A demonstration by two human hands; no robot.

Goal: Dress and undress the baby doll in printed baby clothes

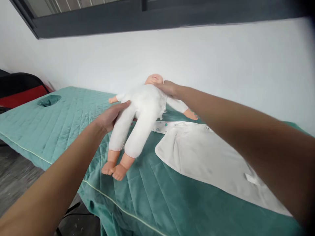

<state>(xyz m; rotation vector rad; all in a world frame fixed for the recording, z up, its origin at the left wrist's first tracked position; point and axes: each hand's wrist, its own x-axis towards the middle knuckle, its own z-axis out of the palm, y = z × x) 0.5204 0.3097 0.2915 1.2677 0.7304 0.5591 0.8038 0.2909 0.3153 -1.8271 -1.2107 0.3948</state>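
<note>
A baby doll with a white soft body and bare plastic hands and feet is between my two hands, above the green quilted bed cover. Its feet point toward me and its head tips back near the wall. My left hand grips the doll's side at hip level, thumb on top and the other fingers hidden beneath. At the neck and shoulder, my right hand holds the doll, its fingers partly out of sight behind it. Just right of the doll, a white baby wrap cloth with a small printed pattern lies spread out, partly covered by my right forearm.
The green quilted cover drapes over a massage bed with a face hole at the left end. A white wall and a dark window frame run behind it. A black and red chair stands at the far left.
</note>
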